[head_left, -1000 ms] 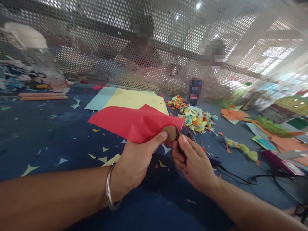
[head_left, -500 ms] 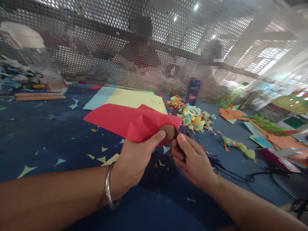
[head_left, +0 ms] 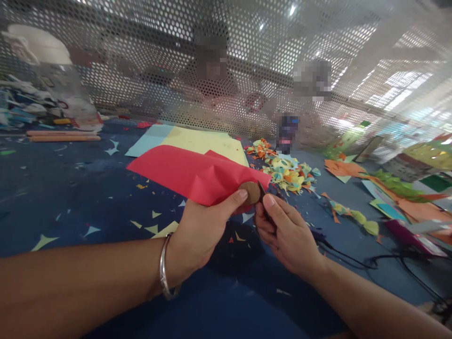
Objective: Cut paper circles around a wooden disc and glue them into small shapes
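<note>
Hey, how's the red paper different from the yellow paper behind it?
Colour: the red paper is a strong red, the yellow paper pale.
Pose: the red paper is held in the left hand, while the yellow paper lies on the blue table.
Shape: the red paper is bent and creased near the thumb; the yellow paper looks flat.
Both are sheets of coloured paper.

Worn item: one silver bangle (head_left: 163,270).
Bangle: narrow, rigid, curved, polished to bright highlights; detail at its lower end too small to read. Just right of the bangle: left hand (head_left: 199,235), bare, thumbnail short. Left of the bangle: left forearm (head_left: 88,275), bare. Further right of the bangle: right hand (head_left: 291,233) and right forearm (head_left: 370,292), both bare.
</note>
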{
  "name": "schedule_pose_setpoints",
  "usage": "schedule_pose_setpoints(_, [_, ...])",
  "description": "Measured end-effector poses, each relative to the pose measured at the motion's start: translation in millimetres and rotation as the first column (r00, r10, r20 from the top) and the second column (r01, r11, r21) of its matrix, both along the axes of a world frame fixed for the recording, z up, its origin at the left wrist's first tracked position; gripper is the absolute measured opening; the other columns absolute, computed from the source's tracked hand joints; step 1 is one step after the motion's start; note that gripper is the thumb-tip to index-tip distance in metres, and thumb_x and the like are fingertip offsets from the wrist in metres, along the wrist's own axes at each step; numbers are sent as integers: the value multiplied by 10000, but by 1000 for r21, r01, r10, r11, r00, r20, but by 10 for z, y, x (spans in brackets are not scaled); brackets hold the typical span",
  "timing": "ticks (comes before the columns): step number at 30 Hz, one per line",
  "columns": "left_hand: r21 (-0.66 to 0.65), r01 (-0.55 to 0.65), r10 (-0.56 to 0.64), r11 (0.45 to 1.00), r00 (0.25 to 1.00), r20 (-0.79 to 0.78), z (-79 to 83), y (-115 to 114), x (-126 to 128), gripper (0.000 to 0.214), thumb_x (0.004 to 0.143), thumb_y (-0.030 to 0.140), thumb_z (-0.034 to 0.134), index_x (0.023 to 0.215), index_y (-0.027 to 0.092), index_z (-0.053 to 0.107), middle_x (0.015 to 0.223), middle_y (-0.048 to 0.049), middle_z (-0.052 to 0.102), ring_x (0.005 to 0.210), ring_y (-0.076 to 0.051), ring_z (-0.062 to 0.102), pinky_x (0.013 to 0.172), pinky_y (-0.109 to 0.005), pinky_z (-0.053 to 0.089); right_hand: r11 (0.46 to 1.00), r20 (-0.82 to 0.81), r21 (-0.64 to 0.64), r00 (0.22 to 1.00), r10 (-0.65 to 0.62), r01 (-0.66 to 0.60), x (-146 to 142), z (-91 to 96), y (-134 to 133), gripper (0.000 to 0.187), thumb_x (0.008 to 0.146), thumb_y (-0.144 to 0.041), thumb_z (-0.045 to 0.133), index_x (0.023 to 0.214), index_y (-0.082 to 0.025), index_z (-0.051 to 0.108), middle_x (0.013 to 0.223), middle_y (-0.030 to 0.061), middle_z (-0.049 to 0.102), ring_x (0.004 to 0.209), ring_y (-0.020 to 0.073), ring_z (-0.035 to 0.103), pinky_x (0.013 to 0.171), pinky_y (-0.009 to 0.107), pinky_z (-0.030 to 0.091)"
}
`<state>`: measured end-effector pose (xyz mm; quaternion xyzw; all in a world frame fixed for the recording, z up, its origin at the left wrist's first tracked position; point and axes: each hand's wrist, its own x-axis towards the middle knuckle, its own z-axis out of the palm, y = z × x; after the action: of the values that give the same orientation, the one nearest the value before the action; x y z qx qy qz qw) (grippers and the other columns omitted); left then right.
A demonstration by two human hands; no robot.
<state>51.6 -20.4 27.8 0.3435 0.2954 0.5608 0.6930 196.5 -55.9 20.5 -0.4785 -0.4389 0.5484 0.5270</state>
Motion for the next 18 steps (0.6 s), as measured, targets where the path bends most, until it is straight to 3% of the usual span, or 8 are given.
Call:
schedule_pose_setpoints(7, [79, -30, 37, 996, 996, -87, -57, 34, 0, 163, 772, 246, 785, 907, 169, 734, 931, -57, 757, 867, -204, 701, 812, -332, 579, 999, 20, -9, 999, 31, -31, 17, -24, 16, 413, 902, -556, 624, 741, -186, 536, 558, -84, 322, 452, 48, 229, 386, 151, 210])
schedule_pose_setpoints(12, [277, -26, 85, 961, 975, -203, -115, 111, -32, 109, 840, 273, 706, 849, 169, 740, 864, -57, 740, 824, -201, 683, 800, -321, 552, 998, 49, -8, 997, 59, -58, 46, -43, 25, 422, 889, -556, 644, 724, -185, 526, 561, -84, 309, 461, 49, 226, 386, 147, 211])
schedule_pose_setpoints(18, [347, 24, 79, 938, 957, -279, -119, 146, -55, 103, 830, 229, 676, 747, 177, 704, 749, -27, 685, 706, -173, 625, 710, -307, 518, 998, 63, -6, 996, 68, -67, 54, -48, 27, 416, 881, -546, 660, 718, -181, 546, 568, -78, 329, 452, 44, 244, 374, 146, 195])
